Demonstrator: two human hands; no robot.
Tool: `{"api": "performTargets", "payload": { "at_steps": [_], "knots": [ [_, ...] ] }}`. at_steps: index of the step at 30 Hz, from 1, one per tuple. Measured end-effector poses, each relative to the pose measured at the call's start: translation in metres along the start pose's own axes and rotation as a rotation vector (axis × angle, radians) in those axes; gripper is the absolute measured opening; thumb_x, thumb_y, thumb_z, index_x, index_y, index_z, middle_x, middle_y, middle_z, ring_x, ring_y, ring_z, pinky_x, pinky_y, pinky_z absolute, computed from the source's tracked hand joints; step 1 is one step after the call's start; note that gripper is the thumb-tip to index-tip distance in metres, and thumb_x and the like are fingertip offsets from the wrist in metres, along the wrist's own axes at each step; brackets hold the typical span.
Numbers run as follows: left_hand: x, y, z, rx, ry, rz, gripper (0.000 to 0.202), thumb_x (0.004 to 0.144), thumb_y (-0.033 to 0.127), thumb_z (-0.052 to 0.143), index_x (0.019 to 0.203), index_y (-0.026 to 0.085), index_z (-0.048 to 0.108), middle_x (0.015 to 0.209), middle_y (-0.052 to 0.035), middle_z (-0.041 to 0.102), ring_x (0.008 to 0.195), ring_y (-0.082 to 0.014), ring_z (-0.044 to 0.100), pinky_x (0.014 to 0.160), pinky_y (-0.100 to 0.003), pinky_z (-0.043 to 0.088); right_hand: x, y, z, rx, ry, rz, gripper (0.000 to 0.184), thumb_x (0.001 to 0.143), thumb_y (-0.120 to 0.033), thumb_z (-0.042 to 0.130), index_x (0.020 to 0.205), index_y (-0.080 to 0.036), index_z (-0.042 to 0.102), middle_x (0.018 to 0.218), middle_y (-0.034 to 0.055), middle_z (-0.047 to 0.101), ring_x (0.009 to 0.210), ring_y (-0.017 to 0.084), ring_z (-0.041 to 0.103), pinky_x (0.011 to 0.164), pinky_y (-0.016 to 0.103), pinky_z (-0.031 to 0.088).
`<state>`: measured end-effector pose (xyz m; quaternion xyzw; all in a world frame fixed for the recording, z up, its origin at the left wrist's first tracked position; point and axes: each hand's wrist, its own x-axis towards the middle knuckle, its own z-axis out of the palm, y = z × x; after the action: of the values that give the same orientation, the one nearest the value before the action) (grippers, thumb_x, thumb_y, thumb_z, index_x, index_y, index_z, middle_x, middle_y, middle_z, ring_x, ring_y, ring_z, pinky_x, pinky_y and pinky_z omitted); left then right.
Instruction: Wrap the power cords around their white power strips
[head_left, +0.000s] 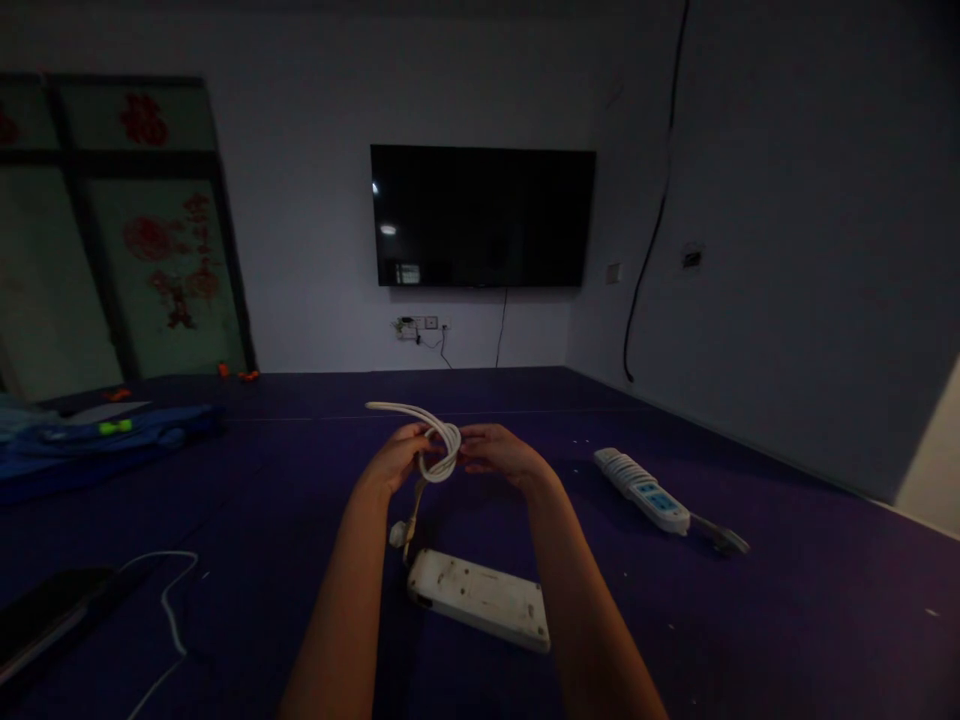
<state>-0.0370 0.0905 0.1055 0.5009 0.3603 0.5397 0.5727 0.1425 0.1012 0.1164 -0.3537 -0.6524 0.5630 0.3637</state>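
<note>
Purple mat (750, 620) was under everything, white power strip (480, 598) lying flat between my forearms. Both arms stretched forward, left hand (396, 458) and right hand (496, 452) meeting above it, fingers pinching the looped white cord (439, 440).

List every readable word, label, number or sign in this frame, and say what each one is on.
No text can be read.
Red paper-cut decorations on the glass door panels: shapes only, too dim to read.
Second power strip with a blue label: too small and blurred.
White power strip below the left hand and right hand, which hold the white cord: no legible marking.
</note>
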Motion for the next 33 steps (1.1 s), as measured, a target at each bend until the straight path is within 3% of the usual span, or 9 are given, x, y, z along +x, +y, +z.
{"api": "performTargets", "payload": {
  "at_steps": [3,6,9,12,16,20,24,28,33],
  "knots": [
    [-0.004,0.006,-0.004,-0.001,0.003,0.02,0.029,0.07,0.012,0.061,0.099,0.014,0.061,0.089,-0.0079,0.069,0.072,-0.0158,0.065,0.062,-0.024,0.051,0.004,0.004,0.007,0.053,0.015,-0.003,0.015,0.08,-0.019,0.058,0.091,-0.016,0.068,0.077,0.0028,0.07,0.066,0.009,0.063,0.065,0.021,0.051],
    [-0.007,0.012,-0.008,-0.073,0.021,0.004,0.035,0.075,0.042,0.062,0.097,0.015,0.058,0.093,-0.0111,0.068,0.078,-0.0191,0.066,0.064,-0.027,0.051,0.009,0.007,0.015,0.135,0.033,-0.029,0.024,0.086,-0.032,0.052,0.086,-0.014,0.068,0.077,0.0048,0.069,0.062,0.009,0.062,0.065,0.024,0.051],
    [-0.012,0.019,-0.012,-0.166,-0.001,-0.044,0.059,0.071,0.07,0.048,0.098,0.017,0.053,0.099,-0.0138,0.067,0.088,-0.0248,0.065,0.068,-0.035,0.052,0.014,0.009,0.02,0.135,0.081,-0.031,0.018,0.084,-0.025,0.056,0.078,-0.013,0.067,0.068,0.0024,0.067,0.057,0.009,0.061,0.064,0.023,0.051],
    [-0.017,0.026,-0.017,-0.262,0.005,0.009,0.079,0.064,0.084,0.032,0.101,0.018,0.052,0.108,-0.0176,0.064,0.098,-0.0296,0.062,0.075,-0.042,0.05,0.016,0.01,0.019,0.093,0.114,-0.02,0.011,0.08,-0.015,0.058,0.072,-0.013,0.066,0.06,-0.0004,0.064,0.054,0.008,0.06,0.063,0.023,0.051],
    [-0.026,0.037,-0.028,-0.384,0.179,0.236,0.075,0.071,0.079,0.029,0.108,0.019,0.053,0.114,-0.0173,0.061,0.102,-0.0309,0.06,0.081,-0.046,0.048,0.015,0.011,0.015,-0.052,0.168,-0.031,0.015,0.08,-0.014,0.055,0.071,-0.013,0.067,0.061,0.0001,0.065,0.054,0.01,0.061,0.062,0.025,0.052],
    [-0.034,0.045,-0.031,-0.278,0.257,0.353,0.048,0.081,0.056,0.047,0.107,0.016,0.057,0.112,-0.0149,0.063,0.1,-0.0273,0.062,0.083,-0.043,0.049,0.018,0.013,0.014,-0.177,0.251,-0.044,0.019,0.079,-0.011,0.053,0.066,-0.013,0.066,0.056,-0.0008,0.063,0.052,0.009,0.059,0.056,0.021,0.05],
    [-0.036,0.044,-0.022,-0.077,0.257,0.354,0.036,0.073,0.033,0.067,0.1,0.01,0.062,0.111,-0.0161,0.063,0.105,-0.0241,0.059,0.09,-0.037,0.045,0.023,0.016,0.015,-0.319,0.343,-0.065,0.02,0.079,-0.015,0.053,0.066,-0.012,0.068,0.052,-0.0011,0.061,0.052,0.011,0.058,0.053,0.02,0.045],
    [-0.041,0.045,-0.008,0.139,0.15,0.325,0.056,0.055,0.026,0.08,0.107,0.012,0.062,0.119,-0.0161,0.06,0.112,-0.0257,0.054,0.097,-0.038,0.039,0.023,0.016,0.013,-0.488,0.437,-0.093,0.021,0.076,-0.019,0.057,0.061,-0.012,0.07,0.049,0.0007,0.061,0.056,0.013,0.06,0.052,0.019,0.039],
    [-0.044,0.049,0.01,0.39,0.317,0.421,0.049,0.052,0.027,0.08,0.096,0.012,0.067,0.102,-0.0129,0.067,0.098,-0.0247,0.061,0.09,-0.038,0.044,0.018,0.01,0.016,-0.646,0.501,-0.119,0.02,0.076,-0.021,0.057,0.066,-0.013,0.072,0.059,0.0058,0.067,0.061,0.015,0.061,0.05,0.02,0.032]
  ]
}}
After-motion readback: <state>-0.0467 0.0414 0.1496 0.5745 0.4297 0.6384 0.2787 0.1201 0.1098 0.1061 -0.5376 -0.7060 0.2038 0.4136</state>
